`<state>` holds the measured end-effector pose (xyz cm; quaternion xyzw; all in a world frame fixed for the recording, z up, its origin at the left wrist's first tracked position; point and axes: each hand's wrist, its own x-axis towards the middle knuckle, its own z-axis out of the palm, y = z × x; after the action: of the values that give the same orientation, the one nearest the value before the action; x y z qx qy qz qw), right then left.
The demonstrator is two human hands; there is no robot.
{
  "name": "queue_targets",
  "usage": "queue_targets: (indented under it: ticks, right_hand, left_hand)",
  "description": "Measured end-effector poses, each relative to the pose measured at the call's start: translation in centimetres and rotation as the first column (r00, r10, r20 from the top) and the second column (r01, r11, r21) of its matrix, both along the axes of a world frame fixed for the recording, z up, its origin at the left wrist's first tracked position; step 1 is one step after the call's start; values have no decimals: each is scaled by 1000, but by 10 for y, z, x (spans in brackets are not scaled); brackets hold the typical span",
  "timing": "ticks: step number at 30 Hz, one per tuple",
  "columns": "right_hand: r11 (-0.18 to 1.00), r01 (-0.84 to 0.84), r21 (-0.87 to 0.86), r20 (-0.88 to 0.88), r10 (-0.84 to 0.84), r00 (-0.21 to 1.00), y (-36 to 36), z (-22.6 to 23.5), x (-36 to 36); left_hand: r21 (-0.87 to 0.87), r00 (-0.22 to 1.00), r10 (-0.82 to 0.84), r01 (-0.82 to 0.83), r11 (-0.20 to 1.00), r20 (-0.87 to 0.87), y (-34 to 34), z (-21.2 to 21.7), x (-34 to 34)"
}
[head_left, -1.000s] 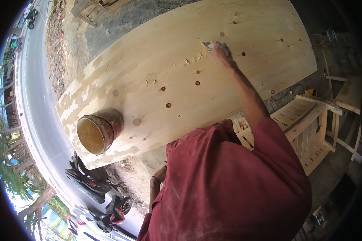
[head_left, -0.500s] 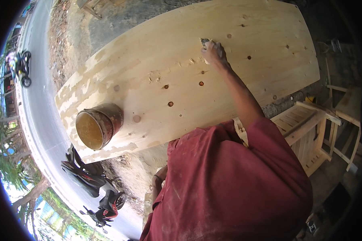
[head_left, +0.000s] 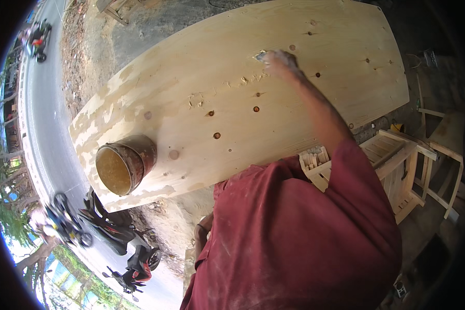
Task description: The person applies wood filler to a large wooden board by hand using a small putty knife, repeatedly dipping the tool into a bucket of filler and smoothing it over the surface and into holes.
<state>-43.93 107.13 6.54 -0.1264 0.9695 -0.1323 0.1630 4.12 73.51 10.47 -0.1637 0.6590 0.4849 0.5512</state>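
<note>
While your right hand grips a scraper at upper centre, a bucket stands on the board at left.

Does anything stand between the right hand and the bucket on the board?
Nothing visible does. Between the right hand, gripping a small flat tool, and the bucket lies the surface of the plywood board; the pale smears near that line look too low to obstruct.
</note>
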Motion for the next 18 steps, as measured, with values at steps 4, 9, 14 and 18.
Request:
queue_targets:
  ticks: [4,9,14,18]
  right_hand:
    - [971,-33,237,108,8,994,57,18,14]
    - [992,114,60,156,-122,980,66,32,8]
    - [985,170,15,121,-170,978,34,-21,34]
    - [949,294,-110,179,-272,945,7,-7,13]
  left_hand:
    - [4,1000,-6,6,1000,-4,0,-3,-6]
    - [3,999,27,-27,1000,-22,2,-11,-6]
    - [-22,992,45,-48,999,-119,-30,-30,-7]
    - [-228,678,735,-719,657,-20,-78,-52,18]
